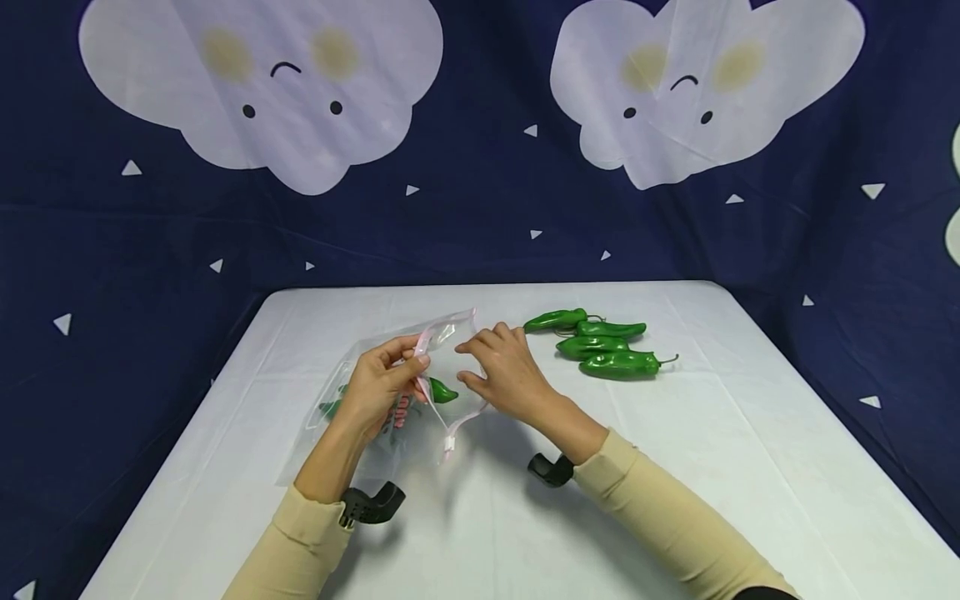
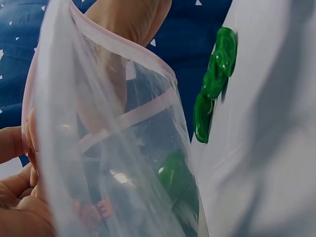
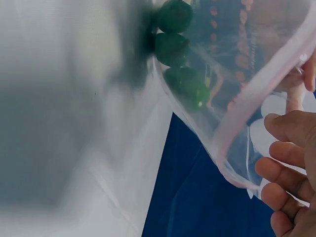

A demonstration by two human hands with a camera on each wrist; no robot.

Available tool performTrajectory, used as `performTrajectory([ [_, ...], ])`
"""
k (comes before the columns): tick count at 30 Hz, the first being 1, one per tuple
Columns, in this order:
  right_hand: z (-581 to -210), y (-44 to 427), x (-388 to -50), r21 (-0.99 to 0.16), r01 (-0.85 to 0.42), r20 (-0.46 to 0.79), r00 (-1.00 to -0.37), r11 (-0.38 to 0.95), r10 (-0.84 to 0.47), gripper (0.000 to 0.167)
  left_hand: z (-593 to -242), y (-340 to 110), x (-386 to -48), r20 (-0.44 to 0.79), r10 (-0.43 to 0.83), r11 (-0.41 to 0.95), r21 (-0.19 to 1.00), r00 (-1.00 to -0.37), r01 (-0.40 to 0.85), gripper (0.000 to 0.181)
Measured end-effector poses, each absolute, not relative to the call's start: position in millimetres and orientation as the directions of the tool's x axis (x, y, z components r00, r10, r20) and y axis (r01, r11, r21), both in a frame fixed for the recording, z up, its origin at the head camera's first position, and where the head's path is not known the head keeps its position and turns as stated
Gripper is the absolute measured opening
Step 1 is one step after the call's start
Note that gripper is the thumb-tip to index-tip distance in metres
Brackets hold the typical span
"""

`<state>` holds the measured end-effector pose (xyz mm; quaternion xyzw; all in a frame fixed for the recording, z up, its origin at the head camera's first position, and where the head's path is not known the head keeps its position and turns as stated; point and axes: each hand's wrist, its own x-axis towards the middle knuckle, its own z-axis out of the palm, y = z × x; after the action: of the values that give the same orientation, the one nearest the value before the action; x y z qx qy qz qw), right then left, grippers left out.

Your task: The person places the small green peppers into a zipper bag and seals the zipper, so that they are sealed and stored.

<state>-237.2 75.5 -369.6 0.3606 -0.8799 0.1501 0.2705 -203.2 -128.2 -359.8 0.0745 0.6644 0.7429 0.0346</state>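
A clear plastic zip bag (image 1: 453, 330) with a pink rim and reddish print stands gaping over the table. My left hand (image 1: 381, 382) pinches its rim between thumb and fingers. Inside the bag lie green peppers (image 3: 183, 88), partly blurred by the plastic; one pepper (image 1: 442, 391) shows through the mouth. My right hand (image 1: 508, 372) hovers at the bag's right side, fingers loosely bent and spread, with nothing held. In the right wrist view its fingertips (image 3: 269, 168) are close to the rim; whether they touch it I cannot tell. A white slider (image 1: 450, 443) hangs at the rim's near corner.
Several green peppers (image 1: 618, 365) lie in a loose group on the white-covered table (image 1: 712, 467), right of the bag and beyond my right hand. A dark blue cloth (image 1: 480, 225) with clouds and triangles hangs behind the table's far edge.
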Motion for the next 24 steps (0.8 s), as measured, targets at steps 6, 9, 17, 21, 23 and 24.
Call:
performTrajectory([
  [6, -368.1, 89.2, -234.7, -0.117, -0.721, 0.606, -0.597, 0.683, -0.526, 0.031, -360.1, -128.5, -203.6, 0.051, 0.144, -0.113, 0.993, -0.988, 0.035, 0.041],
  [9, -367.9, 96.7, -234.3, -0.153, -0.719, 0.612, -0.608, 0.678, -0.505, 0.031, -360.2, -128.7, -203.8, 0.045, 0.137, -0.099, 0.995, -0.99, 0.032, 0.041],
  [17, -368.3, 116.8, -234.4, -0.255, -0.682, 0.593, -0.67, 0.685, -0.447, 0.032, -359.2, -128.8, -203.6, 0.041, 0.129, -0.09, 0.995, -0.991, 0.03, 0.041],
  [21, -368.3, 126.3, -233.7, -0.314, -0.665, 0.578, -0.7, 0.678, -0.419, 0.033, -359.3, -128.9, -203.4, 0.048, 0.127, -0.091, 0.995, -0.991, 0.037, 0.042],
  [23, -368.5, 131.0, -233.4, -0.34, -0.658, 0.571, -0.712, 0.672, -0.408, 0.034, -359.1, -128.9, -203.2, 0.049, 0.126, -0.094, 0.995, -0.991, 0.038, 0.043],
  [24, -368.8, 133.7, -233.3, -0.354, -0.654, 0.568, -0.718, 0.669, -0.402, 0.034, -359.1, -128.9, -203.2, 0.048, 0.126, -0.095, 0.995, -0.991, 0.037, 0.044],
])
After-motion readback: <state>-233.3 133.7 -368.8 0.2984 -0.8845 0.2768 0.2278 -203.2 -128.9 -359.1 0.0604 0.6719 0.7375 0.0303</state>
